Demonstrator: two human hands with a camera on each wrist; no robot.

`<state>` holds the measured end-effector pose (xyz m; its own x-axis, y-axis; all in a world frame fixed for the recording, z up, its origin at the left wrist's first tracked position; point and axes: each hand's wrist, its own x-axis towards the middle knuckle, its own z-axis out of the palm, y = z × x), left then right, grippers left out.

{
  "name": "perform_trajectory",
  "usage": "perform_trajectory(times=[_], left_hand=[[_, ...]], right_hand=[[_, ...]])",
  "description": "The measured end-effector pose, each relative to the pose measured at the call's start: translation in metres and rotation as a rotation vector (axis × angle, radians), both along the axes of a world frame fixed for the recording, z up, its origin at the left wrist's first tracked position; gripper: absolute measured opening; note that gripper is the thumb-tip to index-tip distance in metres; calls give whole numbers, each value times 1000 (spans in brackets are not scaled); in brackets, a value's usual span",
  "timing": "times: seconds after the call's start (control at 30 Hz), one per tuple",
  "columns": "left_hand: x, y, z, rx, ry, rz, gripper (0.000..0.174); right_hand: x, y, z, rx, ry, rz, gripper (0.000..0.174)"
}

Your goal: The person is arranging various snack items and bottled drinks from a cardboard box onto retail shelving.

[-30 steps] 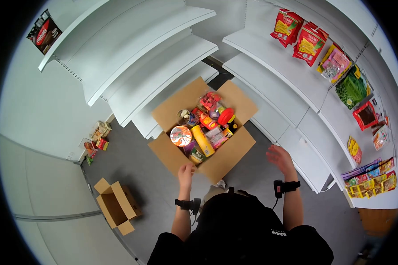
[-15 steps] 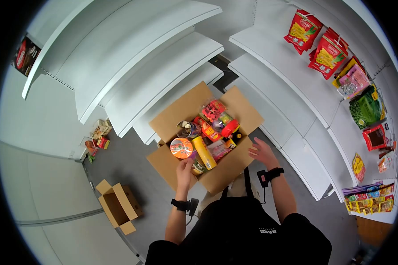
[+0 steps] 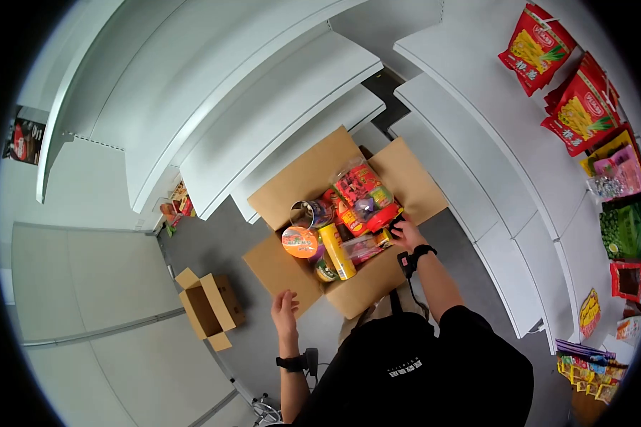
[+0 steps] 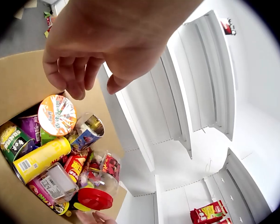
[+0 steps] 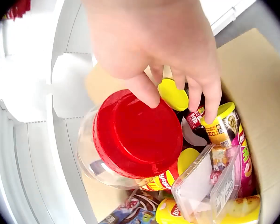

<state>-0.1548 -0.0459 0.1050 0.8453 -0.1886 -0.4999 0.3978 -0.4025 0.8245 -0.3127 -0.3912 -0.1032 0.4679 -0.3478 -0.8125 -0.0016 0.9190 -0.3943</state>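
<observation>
An open cardboard box (image 3: 303,174) on the grey floor holds several snacks. My right hand (image 3: 404,229) reaches inside at its right side. In the right wrist view that hand (image 5: 163,86) has its thumb against the red lid of a clear jar (image 5: 137,133), and its straight fingers come down around a yellow cap (image 5: 177,100). Whether it grips anything is unclear. My left hand (image 3: 285,306) hovers over the floor beside the box's near flap. In the left wrist view the left hand (image 4: 95,86) hangs loosely curled and holds nothing, above an orange noodle cup (image 4: 57,114) and a yellow can (image 4: 39,158).
White shelves stand behind the box and to its right (image 3: 477,135). Red snack bags (image 3: 541,46) and other packets hang on the right-hand shelves. A small open carton (image 3: 206,306) sits on the floor to the left. A few packets lie by the wall (image 3: 178,206).
My right hand has moved from above the box's right edge into the box by the red-lidded jar. My left hand has drawn back from the box to the floor side.
</observation>
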Motion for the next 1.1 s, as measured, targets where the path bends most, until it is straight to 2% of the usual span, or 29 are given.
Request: perform_trajectory(times=[0.07, 0.1, 0.2, 0.27, 0.33, 0.4, 0.57, 0.8, 0.9, 1.0, 1.1], left_hand=[[-6, -1, -1, 12, -6, 9, 26], [-8, -2, -2, 14, -9, 14, 26], [-18, -6, 2, 26, 5, 60, 25], [-25, -8, 5, 39, 7, 75, 25], [-32, -8, 6, 42, 13, 92, 25], [-36, -7, 3, 36, 22, 110, 25], [-45, -10, 2, 41, 34, 126, 26], [-50, -8, 4, 47, 34, 92, 29], [-49, 1, 2, 38, 39, 83, 30], [-53, 12, 3, 35, 32, 102, 30], [-58, 28, 3, 18, 38, 128, 31]], right_hand=[[5, -5, -23, -21, -20, 49, 65], [8, -8, -19, -36, -29, 91, 58], [5, -14, -96, -116, -116, 244, 47], [-5, -16, -158, -746, -318, 529, 37], [0, -15, -148, -694, -280, 470, 27], [18, -11, -63, 45, 10, 81, 18], [16, -7, -39, 192, -168, -85, 16], [13, 11, -3, 352, -361, -248, 26], [15, 19, 1, 302, -362, -241, 36], [19, 23, 12, 244, -249, -270, 41], [14, 30, 27, 170, -180, -224, 37]])
